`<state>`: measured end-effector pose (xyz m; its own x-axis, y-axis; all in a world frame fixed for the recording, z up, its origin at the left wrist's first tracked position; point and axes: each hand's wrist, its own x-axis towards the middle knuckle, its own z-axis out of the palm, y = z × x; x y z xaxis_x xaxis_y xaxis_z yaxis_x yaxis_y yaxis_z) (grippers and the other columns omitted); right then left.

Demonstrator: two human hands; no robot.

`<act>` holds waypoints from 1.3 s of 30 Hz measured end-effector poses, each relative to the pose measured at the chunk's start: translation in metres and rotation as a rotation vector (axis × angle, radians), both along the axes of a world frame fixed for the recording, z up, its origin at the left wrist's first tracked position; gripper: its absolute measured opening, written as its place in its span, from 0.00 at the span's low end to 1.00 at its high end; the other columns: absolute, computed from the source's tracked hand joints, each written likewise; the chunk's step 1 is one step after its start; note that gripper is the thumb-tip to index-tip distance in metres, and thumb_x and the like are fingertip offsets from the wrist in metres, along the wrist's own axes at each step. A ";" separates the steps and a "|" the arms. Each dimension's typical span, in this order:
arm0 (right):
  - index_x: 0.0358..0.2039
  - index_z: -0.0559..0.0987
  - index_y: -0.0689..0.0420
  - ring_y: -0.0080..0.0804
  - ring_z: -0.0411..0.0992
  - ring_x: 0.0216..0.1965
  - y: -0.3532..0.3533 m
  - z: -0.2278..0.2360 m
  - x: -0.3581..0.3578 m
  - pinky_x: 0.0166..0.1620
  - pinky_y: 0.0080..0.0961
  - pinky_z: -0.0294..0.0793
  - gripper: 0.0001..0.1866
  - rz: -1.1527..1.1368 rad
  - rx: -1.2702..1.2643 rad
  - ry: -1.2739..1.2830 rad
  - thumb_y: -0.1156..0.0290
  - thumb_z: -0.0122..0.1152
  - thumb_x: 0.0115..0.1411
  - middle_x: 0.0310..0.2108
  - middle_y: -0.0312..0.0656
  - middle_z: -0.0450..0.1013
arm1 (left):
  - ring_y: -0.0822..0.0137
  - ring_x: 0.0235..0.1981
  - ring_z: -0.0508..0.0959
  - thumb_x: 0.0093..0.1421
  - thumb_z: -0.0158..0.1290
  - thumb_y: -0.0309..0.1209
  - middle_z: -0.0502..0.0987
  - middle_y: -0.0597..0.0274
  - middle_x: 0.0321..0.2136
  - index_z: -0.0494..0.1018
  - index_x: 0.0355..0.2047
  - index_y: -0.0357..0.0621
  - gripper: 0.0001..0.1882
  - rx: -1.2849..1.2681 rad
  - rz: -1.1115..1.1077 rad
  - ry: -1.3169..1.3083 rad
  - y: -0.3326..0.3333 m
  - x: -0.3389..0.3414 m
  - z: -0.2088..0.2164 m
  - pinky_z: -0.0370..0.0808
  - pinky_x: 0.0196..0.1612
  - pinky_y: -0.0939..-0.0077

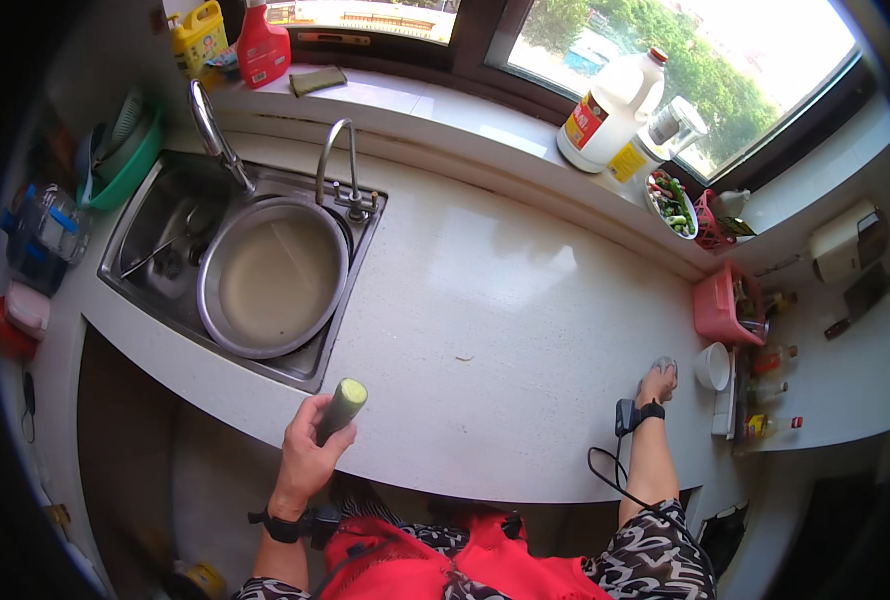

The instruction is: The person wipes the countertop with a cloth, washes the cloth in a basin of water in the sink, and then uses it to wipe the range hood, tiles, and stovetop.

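In my left hand (308, 455) is a dark green cucumber (342, 412), its pale cut end facing up. The fingers wrap round it just over the counter's front edge, below the sink. My right hand (658, 382) reaches far to the right over the white counter (505, 300), beside a small white bowl (711, 367). Its fingers are curled, and something small and greyish shows at their tips; I cannot make out what it is.
A steel basin (337, 305) of cloudy water stands in the sink (125, 245) at left, by two taps. A pink basket (717, 305) and several bottles stand at right. On the windowsill are a large white jug (605, 125) and a plate of cut vegetables (673, 205).
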<state>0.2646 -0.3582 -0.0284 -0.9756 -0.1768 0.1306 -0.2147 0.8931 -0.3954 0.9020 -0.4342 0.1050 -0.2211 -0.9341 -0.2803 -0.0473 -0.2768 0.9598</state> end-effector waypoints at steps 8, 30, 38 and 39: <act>0.56 0.74 0.42 0.57 0.64 0.56 -0.194 -0.017 0.118 0.59 0.47 0.63 0.24 0.661 0.107 0.274 0.65 0.57 0.56 0.55 0.54 0.67 | 0.73 0.36 0.76 0.57 0.56 0.19 0.76 0.60 0.37 0.66 0.48 0.34 0.19 0.067 0.041 -0.029 -0.059 0.110 -0.001 0.76 0.39 0.78; 0.44 0.78 0.65 0.44 0.72 0.49 -0.031 0.036 0.229 0.56 0.33 0.68 0.14 0.461 -0.442 0.173 0.77 0.56 0.57 0.50 0.51 0.72 | 0.78 0.36 0.75 0.59 0.56 0.21 0.76 0.64 0.37 0.66 0.50 0.35 0.19 0.015 -0.277 0.007 -0.133 0.080 0.032 0.74 0.39 0.82; 0.49 0.77 0.47 0.53 0.64 0.56 -0.025 -0.018 0.208 0.54 0.47 0.68 0.15 0.113 0.114 0.165 0.64 0.54 0.61 0.56 0.46 0.66 | 0.77 0.34 0.75 0.59 0.56 0.22 0.77 0.64 0.36 0.67 0.49 0.34 0.18 0.041 -0.204 -0.082 -0.115 0.099 0.007 0.73 0.38 0.82; 0.49 0.77 0.48 0.54 0.65 0.52 -0.051 -0.044 0.219 0.52 0.47 0.68 0.15 0.281 0.117 0.386 0.64 0.55 0.61 0.55 0.46 0.67 | 0.77 0.34 0.75 0.59 0.56 0.22 0.77 0.64 0.36 0.67 0.49 0.34 0.18 0.043 -0.241 -0.069 -0.116 0.088 0.007 0.73 0.38 0.82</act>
